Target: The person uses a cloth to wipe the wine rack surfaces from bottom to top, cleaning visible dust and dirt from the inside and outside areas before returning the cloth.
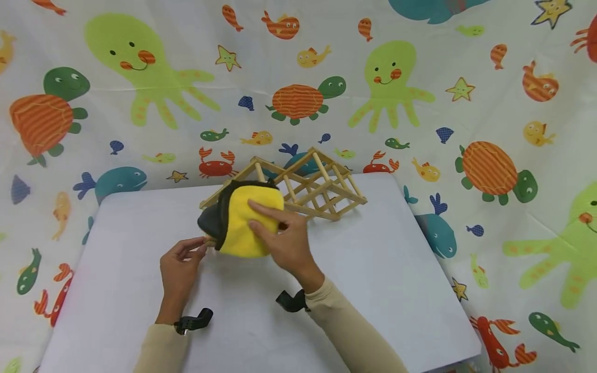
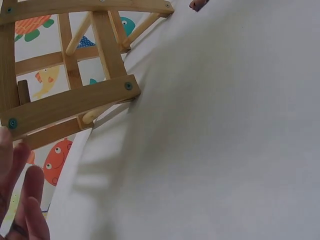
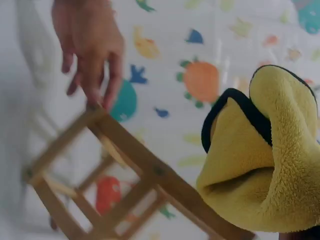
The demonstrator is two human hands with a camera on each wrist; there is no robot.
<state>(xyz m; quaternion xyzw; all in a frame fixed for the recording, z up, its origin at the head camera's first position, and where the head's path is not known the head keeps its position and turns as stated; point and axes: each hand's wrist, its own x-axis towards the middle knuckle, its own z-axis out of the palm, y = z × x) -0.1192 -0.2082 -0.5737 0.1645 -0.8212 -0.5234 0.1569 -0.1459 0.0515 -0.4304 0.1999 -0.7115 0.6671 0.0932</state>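
Note:
A folding wooden rack (image 1: 342, 189), built of slats and round rods, is tilted at the far side of the table. My left hand (image 1: 179, 267) pinches its near left corner between thumb and fingertips; the left wrist view shows the fingers (image 2: 35, 185) at the screwed end of a slat (image 2: 70, 107). With my right hand (image 1: 289, 248) I hold a yellow fleecy cloth (image 1: 247, 228) with a dark border and a dark grey reverse side. The cloth is bunched in front of the rack and hides its left part in the head view. Folds of the cloth (image 3: 245, 160) fill the right of the right wrist view.
A white table (image 1: 373, 290) lies beneath the hands. Behind and around it hangs a white curtain (image 1: 289, 57) printed with sea animals. A small black wrist camera sits on each wrist, the left one (image 1: 196, 320) and the right one (image 1: 291, 301).

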